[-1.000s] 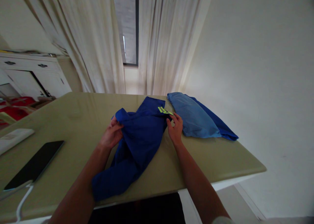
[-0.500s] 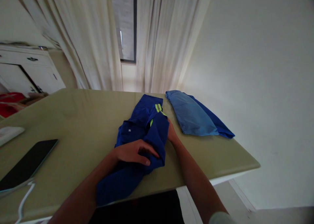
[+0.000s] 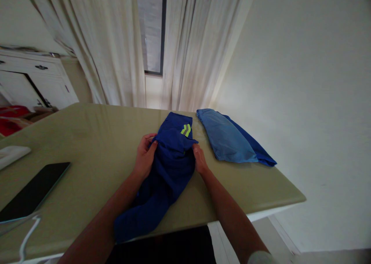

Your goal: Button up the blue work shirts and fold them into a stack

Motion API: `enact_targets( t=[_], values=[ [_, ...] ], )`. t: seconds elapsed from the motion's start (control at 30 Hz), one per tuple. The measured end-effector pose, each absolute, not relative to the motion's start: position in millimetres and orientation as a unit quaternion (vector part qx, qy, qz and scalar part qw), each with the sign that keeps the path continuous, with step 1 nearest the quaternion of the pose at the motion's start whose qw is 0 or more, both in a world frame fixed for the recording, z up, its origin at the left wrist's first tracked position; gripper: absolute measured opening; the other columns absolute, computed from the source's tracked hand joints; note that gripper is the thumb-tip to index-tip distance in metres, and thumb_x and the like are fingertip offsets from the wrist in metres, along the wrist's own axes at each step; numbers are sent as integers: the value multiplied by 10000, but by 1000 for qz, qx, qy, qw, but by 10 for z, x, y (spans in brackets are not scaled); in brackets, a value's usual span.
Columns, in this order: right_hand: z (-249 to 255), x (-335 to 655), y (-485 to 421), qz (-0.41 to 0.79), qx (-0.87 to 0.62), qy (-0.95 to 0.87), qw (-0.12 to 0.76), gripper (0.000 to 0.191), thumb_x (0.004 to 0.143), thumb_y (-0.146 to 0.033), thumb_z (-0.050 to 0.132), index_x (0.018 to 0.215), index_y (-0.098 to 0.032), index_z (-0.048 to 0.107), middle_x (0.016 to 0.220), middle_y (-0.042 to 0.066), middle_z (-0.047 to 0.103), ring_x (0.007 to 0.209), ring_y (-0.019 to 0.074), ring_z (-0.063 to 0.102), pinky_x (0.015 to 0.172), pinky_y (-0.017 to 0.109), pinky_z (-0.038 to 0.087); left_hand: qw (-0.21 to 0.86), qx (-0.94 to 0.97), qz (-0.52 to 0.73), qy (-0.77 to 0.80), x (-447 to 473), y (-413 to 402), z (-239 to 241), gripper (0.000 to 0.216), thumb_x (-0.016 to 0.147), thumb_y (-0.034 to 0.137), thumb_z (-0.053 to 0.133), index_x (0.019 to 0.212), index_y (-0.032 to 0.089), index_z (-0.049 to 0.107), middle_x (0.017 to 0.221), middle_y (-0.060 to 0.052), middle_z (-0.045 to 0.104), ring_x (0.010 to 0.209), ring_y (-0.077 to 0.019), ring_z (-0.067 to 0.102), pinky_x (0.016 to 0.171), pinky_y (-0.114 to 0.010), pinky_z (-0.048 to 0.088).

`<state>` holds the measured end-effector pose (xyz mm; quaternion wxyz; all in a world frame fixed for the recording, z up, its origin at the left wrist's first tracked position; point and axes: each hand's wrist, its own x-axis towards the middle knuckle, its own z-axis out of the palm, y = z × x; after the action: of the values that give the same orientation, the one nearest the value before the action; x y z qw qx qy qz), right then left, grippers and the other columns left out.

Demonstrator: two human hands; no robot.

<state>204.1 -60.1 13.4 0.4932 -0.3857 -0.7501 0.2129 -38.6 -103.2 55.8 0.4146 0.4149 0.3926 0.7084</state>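
A dark blue garment (image 3: pixel 174 171) with a yellow and grey reflective strip (image 3: pixel 186 130) lies partly folded on the table. Its lower part trails toward the table's front edge. My left hand (image 3: pixel 145 156) pinches the left side of the cloth between thumb and fingers. On the opposite side, my right hand (image 3: pixel 199 158) grips the garment's right edge, its fingertips partly hidden by the cloth. Between my hands the fabric is bunched and creased.
To the right lie folded light blue clothes (image 3: pixel 226 136) with darker blue cloth (image 3: pixel 261 152) under them. A black tablet-like device (image 3: pixel 34 190), a white cable (image 3: pixel 27 237) and a white object (image 3: pixel 13 156) are on the table (image 3: pixel 101 140) at left.
My left hand has moved up from the garment's lower middle to its left side and closed on it. The cloth's upper part now lies flatter, with the reflective strip showing more fully.
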Motion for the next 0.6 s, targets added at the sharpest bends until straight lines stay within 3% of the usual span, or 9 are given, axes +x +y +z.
enact_targets(
  t=[0.07, 0.13, 0.2, 0.27, 0.33, 0.43, 0.5, 0.6],
  values=[
    [189, 2040, -624, 167, -354, -795, 464, 812, 902, -785, 484, 1443, -184, 557, 1430, 163, 594, 1326, 344, 556, 1138, 522, 446, 421, 432, 694, 392, -399, -1035, 566, 270, 853, 349, 777, 1104, 270, 715, 1052, -17, 727, 940, -178, 672, 910, -302, 525],
    [205, 1999, -658, 144, -330, -852, 380, 942, 745, -763, 710, 1480, -202, 533, 1446, 153, 592, 1345, 361, 550, 1151, 533, 433, 465, 489, 637, 373, -392, -1053, 587, 212, 823, 318, 802, 1017, 243, 760, 1028, -33, 752, 964, -212, 684, 939, -336, 527],
    [168, 1930, -681, 137, -330, -883, 303, 754, 744, -636, 765, 1399, -291, 623, 1368, 90, 665, 1320, 352, 581, 1176, 547, 405, 515, 538, 573, 343, -397, -1065, 617, 189, 794, 295, 820, 967, 225, 786, 999, -52, 773, 968, -245, 697, 949, -375, 536],
    [113, 1864, -681, 151, -361, -871, 297, 501, 803, -544, 710, 1270, -360, 708, 1297, 38, 710, 1306, 338, 600, 1195, 550, 389, 525, 536, 569, 337, -454, -1041, 634, 229, 786, 295, 831, 997, 216, 796, 1022, -71, 778, 978, -250, 703, 952, -380, 541],
    [113, 1830, -655, 182, -416, -805, 382, 439, 836, -522, 657, 1234, -351, 725, 1296, 37, 711, 1313, 343, 597, 1189, 557, 406, 498, 487, 622, 358, -583, -965, 615, 305, 796, 335, 833, 1071, 214, 784, 1061, -85, 770, 976, -231, 707, 947, -360, 543],
    [380, 1846, -579, 199, -481, -643, 562, 503, 878, -516, 628, 1310, -264, 677, 1324, 94, 688, 1314, 365, 595, 1139, 568, 461, 437, 401, 694, 408, -846, -783, 499, 315, 807, 389, 819, 1062, 214, 761, 998, -72, 750, 896, -188, 703, 902, -333, 553],
    [791, 1871, -515, 167, -490, -570, 638, 501, 919, -481, 628, 1342, -212, 639, 1337, 126, 671, 1333, 352, 580, 1148, 543, 454, 418, 371, 701, 443, -979, -671, 399, 254, 809, 364, 803, 1008, 215, 748, 938, -62, 732, 860, -177, 691, 863, -322, 558],
    [1681, 1848, -417, 81, -459, -582, 666, 410, 1000, -411, 585, 1299, -136, 637, 1312, 151, 660, 1375, 309, 547, 1185, 502, 390, 422, 409, 662, 465, -995, -600, 288, 315, 750, 252, 817, 1052, 227, 732, 985, -75, 732, 921, -206, 689, 863, -345, 559]
  ],
)
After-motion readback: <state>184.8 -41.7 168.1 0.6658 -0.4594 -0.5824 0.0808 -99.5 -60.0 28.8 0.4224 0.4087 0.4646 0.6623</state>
